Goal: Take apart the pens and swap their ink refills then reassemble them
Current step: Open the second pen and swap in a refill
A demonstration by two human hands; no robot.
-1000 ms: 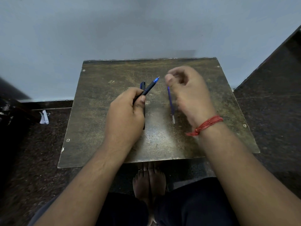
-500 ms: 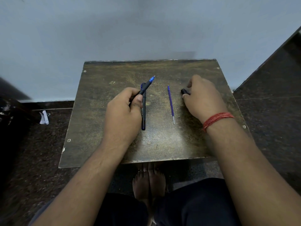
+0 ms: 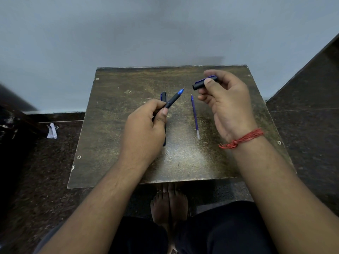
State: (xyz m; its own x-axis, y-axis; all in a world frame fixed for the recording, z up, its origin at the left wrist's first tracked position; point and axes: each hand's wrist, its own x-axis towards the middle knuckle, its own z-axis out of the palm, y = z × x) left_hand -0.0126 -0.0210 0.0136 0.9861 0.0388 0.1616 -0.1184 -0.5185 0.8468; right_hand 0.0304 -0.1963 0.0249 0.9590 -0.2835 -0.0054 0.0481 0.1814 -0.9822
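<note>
The left hand holds an uncapped pen above the tabletop. Its grip is clamped around the pen's black barrel, thumb pressed along the side, and the blue tip points up and to the right, away from the person. The barrel is the one container in play here, and the blue nib showing at its front end indicates a refill seated inside it.

The right hand is raised over the far right part of the tabletop. Its grip is pinched on a black pen cap with a blue clip, thumb on the near side and fingers curled behind. The cap's open mouth faces left, toward the pen tip, with a clear gap between the two; what lies inside the cap cannot be made out.

Between the hands, a loose ink refill lies flat on the tabletop, thin and purple-blue, its fine point toward the wall and its pale end toward the person. It is outside any barrel and touches neither hand.

A second pen, capped and dark with a blue clip, lies on the tabletop under the left hand, running near to far; the hand hides its middle, so only the far end and a short near end show.

A red thread bracelet circles the right wrist. A scrap of white paper lies on the dark floor left of the tabletop.
</note>
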